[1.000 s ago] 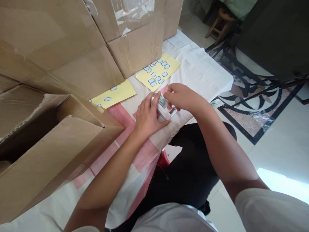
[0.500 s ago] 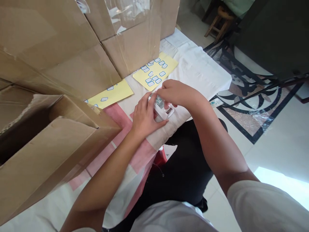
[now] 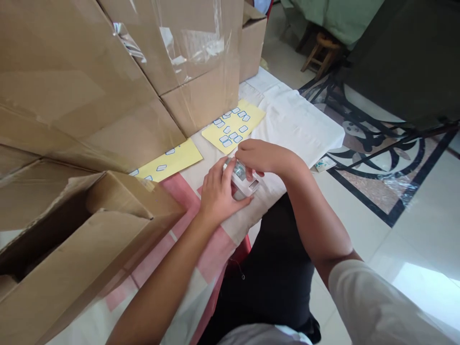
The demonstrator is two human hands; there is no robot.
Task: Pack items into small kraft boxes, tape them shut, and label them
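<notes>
A small white device (image 3: 244, 180) lies on a white and pink cloth (image 3: 215, 239) at the table's front edge. My left hand (image 3: 217, 194) is wrapped round its left side and holds it down. Over its top, my right hand (image 3: 260, 158) has its fingertips pinched on the device. Two yellow sheets with small blue-edged stickers lie just behind: one (image 3: 235, 127) beyond my hands, one (image 3: 170, 160) to the left, half under a box.
Large cardboard boxes (image 3: 118, 81) fill the left and back; an open one (image 3: 89, 244) stands at the near left. A white cloth (image 3: 302, 122) covers the table's right end. On the tiled floor lie a small card (image 3: 324, 164) and a wooden stool (image 3: 319, 50).
Both hands have stayed on the white device with only slight finger shifts. The view has tilted up a little, so everything sits lower in the picture.
</notes>
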